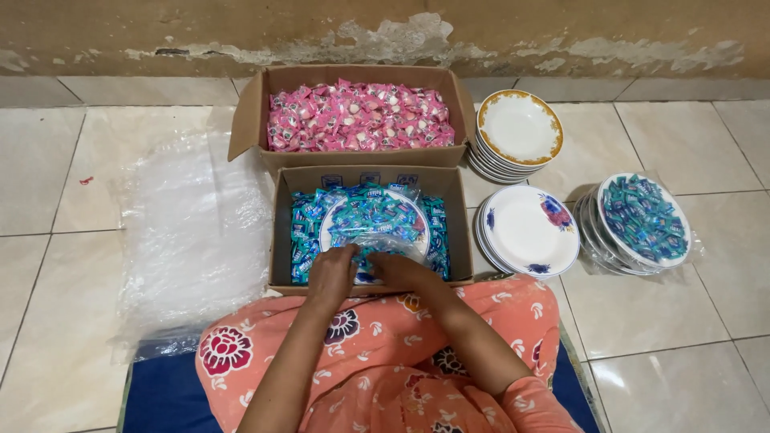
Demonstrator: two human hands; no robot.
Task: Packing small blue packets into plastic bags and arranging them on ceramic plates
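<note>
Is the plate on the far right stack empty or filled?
Filled. The top plate of that stack is heaped with blue wrapped candies under clear plastic wrap, while the neighbouring flowered plate shows a bare white face.

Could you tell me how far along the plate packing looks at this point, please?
Done: one stack at the right is topped by a wrapped plate of blue candies. In hand: the left hand and right hand gather clear plastic wrap over a filled plate in the blue candy box. Left: the flower-patterned plates and gold-rimmed plates sit empty; the pink candies fill their box.
</note>
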